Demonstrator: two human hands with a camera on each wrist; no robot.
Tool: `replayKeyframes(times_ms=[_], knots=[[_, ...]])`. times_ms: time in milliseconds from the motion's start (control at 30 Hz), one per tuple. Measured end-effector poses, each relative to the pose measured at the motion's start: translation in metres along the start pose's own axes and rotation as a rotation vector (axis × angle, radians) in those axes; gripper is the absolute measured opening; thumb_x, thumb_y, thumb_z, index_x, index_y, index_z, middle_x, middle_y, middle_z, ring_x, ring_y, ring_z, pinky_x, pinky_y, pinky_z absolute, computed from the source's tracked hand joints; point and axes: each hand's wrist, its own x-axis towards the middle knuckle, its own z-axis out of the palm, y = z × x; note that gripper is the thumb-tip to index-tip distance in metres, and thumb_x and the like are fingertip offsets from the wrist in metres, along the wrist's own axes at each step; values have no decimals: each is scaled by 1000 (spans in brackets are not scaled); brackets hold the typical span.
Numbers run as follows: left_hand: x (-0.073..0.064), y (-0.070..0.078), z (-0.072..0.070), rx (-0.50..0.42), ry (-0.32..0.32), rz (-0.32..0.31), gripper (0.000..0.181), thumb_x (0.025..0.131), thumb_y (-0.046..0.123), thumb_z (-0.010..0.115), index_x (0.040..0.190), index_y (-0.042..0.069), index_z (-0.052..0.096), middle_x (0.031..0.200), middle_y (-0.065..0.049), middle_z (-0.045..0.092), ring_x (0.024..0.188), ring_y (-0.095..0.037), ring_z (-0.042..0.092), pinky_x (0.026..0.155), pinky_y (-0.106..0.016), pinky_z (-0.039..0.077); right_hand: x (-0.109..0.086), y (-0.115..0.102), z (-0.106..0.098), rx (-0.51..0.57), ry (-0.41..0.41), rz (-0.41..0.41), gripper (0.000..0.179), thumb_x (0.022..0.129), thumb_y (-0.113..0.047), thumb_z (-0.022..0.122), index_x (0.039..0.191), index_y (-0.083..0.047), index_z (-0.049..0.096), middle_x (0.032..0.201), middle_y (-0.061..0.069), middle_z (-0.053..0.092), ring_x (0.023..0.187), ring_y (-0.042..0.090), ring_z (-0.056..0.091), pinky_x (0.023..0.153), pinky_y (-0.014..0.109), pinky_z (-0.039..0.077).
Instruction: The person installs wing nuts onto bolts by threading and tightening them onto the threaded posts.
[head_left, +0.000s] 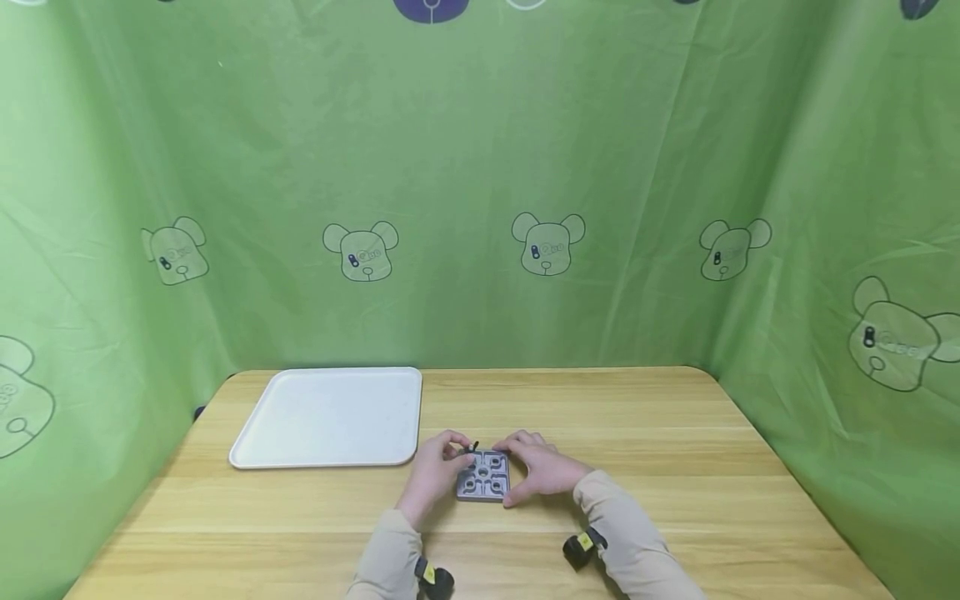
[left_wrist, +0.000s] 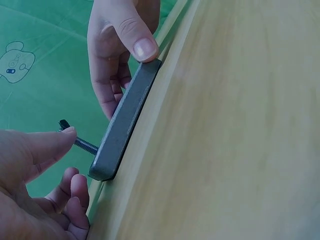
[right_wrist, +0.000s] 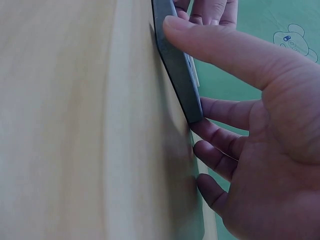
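A square grey metal plate [head_left: 483, 487] with several round holes and grooves lies on the wooden table in the head view. My left hand [head_left: 432, 471] pinches a dark threaded bolt [left_wrist: 86, 145] near its black top end, between thumb and fingers. The bolt stands out of the plate's upper face by the far left corner; how deep it sits is hidden. On the other side, my right hand [head_left: 551, 468] holds the plate by its right edge, with the thumb at the near corner and fingertips toward the far one.
A white rectangular tray [head_left: 330, 417] lies on the table [head_left: 637, 433] to the left and behind the left hand. Green curtains [head_left: 465, 167] with bear-head drawings hang behind and at both sides. A dark wrist camera sits at each sleeve.
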Motion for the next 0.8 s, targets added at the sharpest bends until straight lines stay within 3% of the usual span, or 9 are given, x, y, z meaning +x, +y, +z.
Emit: replayKeyframes(times_ms=[533, 800], knots=[[2, 1, 1, 68, -17, 15, 16, 87, 11, 69, 103, 11, 67, 86, -5, 58, 80, -16, 50, 68, -28, 40, 0, 1, 0, 9, -8, 8, 88, 66, -43, 84, 138, -8, 48, 135, 10, 48, 122, 29, 42, 102, 60, 34], [0, 1, 0, -5, -11, -19, 29, 86, 8, 70, 112, 4, 61, 89, -9, 58, 78, -17, 52, 66, -27, 44, 0, -1, -1, 7, -7, 9, 86, 66, -42, 84, 137, -9, 49, 132, 9, 49, 121, 28, 43, 102, 59, 35]])
